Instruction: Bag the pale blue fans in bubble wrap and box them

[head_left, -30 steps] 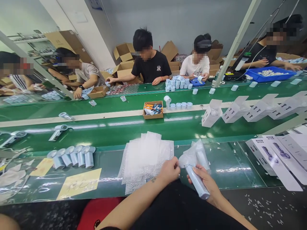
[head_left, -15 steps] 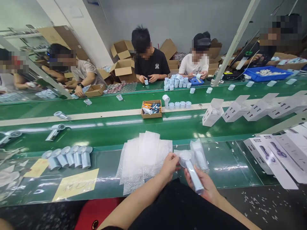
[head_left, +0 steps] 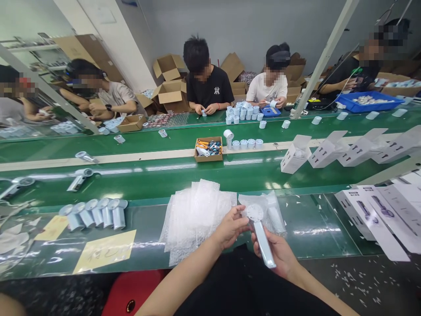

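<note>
My right hand [head_left: 279, 252] is wrapped around the handle of a light-blue handheld device [head_left: 263, 241] with a round, hole-patterned head, held tilted over the bench edge. At the left side of that head is my left hand [head_left: 232, 228], its bent fingers on the edge of a clear bubble-wrap bag [head_left: 243, 200]. The bag shows behind the head; how far it covers the head I cannot tell. Just to the right lies another wrapped device [head_left: 275, 215]. A stack of bubble-wrap bags [head_left: 197, 219] is spread beside my left forearm.
Several light-blue devices [head_left: 118, 215] stand in a row at left, near yellow paper sheets [head_left: 105, 252]. White printed boxes [head_left: 362, 210] are at right. Across the green conveyor [head_left: 164, 175] sit a carton of tools [head_left: 208, 149], open white boxes [head_left: 296, 153] and co-workers [head_left: 210, 87].
The device's head has swung slightly and now faces up more plainly. My left fingers have shifted and spread a little along the bag. Devices at far left have moved slightly right.
</note>
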{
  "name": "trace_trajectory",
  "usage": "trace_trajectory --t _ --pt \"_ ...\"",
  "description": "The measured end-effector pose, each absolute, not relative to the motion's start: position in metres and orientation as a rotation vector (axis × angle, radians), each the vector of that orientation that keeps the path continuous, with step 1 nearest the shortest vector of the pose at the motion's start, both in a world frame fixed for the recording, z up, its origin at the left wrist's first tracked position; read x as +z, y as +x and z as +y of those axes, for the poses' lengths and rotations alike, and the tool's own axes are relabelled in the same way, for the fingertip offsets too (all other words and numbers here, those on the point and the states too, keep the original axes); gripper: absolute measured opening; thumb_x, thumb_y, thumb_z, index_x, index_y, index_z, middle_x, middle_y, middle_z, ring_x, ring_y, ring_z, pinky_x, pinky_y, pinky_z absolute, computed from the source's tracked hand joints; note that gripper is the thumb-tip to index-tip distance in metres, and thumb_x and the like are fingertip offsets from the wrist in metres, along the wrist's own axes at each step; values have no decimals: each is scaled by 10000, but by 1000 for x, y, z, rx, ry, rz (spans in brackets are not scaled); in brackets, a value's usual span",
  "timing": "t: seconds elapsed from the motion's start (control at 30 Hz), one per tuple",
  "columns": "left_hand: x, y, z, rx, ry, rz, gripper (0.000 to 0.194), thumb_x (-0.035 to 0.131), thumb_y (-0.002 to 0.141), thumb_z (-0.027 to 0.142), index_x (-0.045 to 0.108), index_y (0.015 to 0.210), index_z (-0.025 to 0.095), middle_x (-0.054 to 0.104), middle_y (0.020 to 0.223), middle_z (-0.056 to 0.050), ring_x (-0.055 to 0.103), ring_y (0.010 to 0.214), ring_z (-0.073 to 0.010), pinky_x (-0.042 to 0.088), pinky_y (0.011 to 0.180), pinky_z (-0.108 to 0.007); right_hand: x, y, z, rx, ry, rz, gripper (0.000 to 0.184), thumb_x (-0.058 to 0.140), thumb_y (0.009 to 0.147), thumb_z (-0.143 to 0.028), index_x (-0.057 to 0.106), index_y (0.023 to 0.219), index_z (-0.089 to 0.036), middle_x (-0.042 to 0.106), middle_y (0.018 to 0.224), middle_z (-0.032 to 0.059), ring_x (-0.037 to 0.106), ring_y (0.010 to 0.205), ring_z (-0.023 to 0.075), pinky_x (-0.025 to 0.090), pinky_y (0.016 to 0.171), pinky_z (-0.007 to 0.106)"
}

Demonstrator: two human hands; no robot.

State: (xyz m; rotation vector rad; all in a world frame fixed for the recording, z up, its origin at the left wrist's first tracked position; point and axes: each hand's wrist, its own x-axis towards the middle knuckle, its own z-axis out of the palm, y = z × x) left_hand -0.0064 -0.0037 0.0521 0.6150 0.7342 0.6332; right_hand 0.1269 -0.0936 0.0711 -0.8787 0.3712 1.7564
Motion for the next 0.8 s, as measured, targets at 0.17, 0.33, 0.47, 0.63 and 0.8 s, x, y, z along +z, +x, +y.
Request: trace_trajectory --t 0.17,0.33,0.47,0.63,0.8 --pt "40 1 4 789 863 893 292 722 661 362 550 781 158 551 675 18 513 619 -107 414 634 -247 78 124 -90 1789 -968 290 306 705 748 -183 591 1027 -131 675 717 51 614 536 128 503 457 199" --pt "28 4 2 674 1478 1266 26 523 766 211 539 768 190 500 637 29 486 649 -132 374 641 -252 70 119 -89 1567 -1033 194 524 777 695 -286 483 1127 -246 661 711 -16 609 516 132 474 420 192" --pt "24 12 -8 359 1510 1373 126 509 694 90 497 763 195 487 609 46 482 598 -125 358 585 -236 58 116 -91 1463 -1069 160 726 836 615 -297 412 1204 -290 666 731 -39 636 560 155 506 458 227" --pt "39 15 -22 288 1531 1202 128 512 653 69 479 642 193 464 554 55 458 541 -110 343 542 -227 53 131 -89 1375 -1251 79 696 834 607 -335 455 1188 -271 645 665 -60 579 459 131 450 401 209" --pt "44 6 -11 552 1575 1130 275 670 680 259 573 931 202 542 861 0 500 751 -149 417 666 -248 48 140 -96 1491 -1348 158 427 820 620 -378 523 867 -198 570 521 -53 548 436 126 444 418 219"
